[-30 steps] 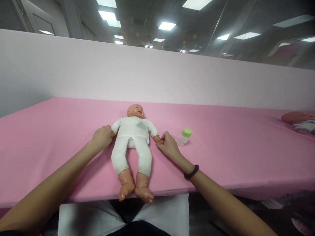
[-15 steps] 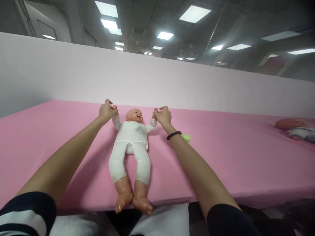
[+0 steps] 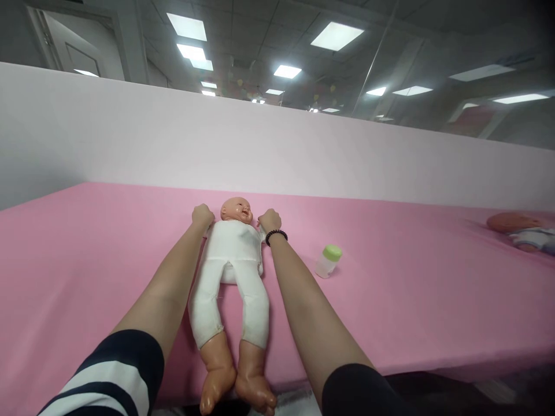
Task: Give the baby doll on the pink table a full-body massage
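A baby doll (image 3: 234, 248) with a white cloth body lies on its back on the pink-covered table (image 3: 411, 289), feet toward me. My left hand (image 3: 203, 216) is closed around the doll's arm on the left, beside its head. On the other side of the head, my right hand (image 3: 269, 221), with a dark beaded bracelet at the wrist, is closed around the other arm. The doll's hands are mostly hidden inside my fingers. To the right of my right forearm stands a small clear bottle with a green lid (image 3: 332, 252), slightly tilted in view.
Another doll (image 3: 515, 222) in light clothing lies at the far right of the table. A white low wall (image 3: 277, 150) runs along the back edge, with glass above it reflecting ceiling lights. The table's front edge is close to my body.
Both my hands have moved inward and slightly down toward the doll's head, bringing its arms in with them. The bottle, mostly hidden behind my right arm before, now shows fully.
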A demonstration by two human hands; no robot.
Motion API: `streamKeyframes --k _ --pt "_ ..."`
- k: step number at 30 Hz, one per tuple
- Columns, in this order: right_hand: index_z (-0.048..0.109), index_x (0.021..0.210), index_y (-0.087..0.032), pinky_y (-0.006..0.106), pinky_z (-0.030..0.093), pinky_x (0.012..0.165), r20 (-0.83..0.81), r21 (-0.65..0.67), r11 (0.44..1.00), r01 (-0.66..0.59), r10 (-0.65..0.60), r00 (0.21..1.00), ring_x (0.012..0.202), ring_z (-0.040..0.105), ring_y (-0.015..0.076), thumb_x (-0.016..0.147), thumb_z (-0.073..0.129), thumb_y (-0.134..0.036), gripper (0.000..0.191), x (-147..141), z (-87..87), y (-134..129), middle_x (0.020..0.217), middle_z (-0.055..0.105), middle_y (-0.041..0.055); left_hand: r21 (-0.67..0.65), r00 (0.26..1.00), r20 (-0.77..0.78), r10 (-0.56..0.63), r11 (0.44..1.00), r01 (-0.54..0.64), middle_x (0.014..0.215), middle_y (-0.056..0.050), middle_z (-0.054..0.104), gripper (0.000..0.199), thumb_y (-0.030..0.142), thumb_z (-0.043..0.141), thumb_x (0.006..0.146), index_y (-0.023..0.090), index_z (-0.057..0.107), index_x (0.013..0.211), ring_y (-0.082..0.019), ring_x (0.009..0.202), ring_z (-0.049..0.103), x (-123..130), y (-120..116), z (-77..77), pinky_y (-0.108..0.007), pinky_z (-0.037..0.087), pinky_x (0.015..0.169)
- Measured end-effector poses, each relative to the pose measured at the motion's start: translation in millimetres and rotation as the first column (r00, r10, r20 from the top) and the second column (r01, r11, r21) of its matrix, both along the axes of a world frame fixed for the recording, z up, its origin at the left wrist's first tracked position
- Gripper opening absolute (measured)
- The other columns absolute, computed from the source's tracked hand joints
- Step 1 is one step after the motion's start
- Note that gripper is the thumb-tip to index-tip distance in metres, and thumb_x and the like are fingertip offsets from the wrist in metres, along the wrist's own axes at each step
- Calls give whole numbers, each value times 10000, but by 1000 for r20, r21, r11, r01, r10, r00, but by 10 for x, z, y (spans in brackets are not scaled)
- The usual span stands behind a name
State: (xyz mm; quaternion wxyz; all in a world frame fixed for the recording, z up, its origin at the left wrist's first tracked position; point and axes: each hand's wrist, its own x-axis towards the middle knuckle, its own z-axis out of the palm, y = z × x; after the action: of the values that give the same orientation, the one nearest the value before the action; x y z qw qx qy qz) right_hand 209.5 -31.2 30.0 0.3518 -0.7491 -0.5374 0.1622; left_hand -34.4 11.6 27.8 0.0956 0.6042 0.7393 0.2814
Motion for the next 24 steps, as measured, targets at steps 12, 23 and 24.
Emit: streamKeyframes --k 12,23,24 --pt "708 1070 -157 297 514 882 -178 256 966 41 6 984 1028 709 210 804 763 -318 316 276 421 -332 1104 767 93 355 968 211 -139 933 57 1167 -119 717 379 178 625 790 141 653 1167 -227 1017 682 -103 -632 366 -303 516 854" --pt "619 833 -191 302 481 679 -39 276 945 -176 194 980 774 656 193 686 762 -260 217 374 357 -1665 861 711 40 222 961 -176 -211 943 248 985 -105 607 89 232 593 852 222 508 880 -246 850 618 -406 -1629 337 -342 474 701" --pt "587 806 -199 300 466 659 -19 261 947 -186 197 980 757 644 190 690 755 -275 218 362 291 -1741 851 701 37 168 958 -202 -204 956 239 964 -108 603 75 230 580 858 224 506 867 -248 812 613 -416 -1670 294 -345 459 670"
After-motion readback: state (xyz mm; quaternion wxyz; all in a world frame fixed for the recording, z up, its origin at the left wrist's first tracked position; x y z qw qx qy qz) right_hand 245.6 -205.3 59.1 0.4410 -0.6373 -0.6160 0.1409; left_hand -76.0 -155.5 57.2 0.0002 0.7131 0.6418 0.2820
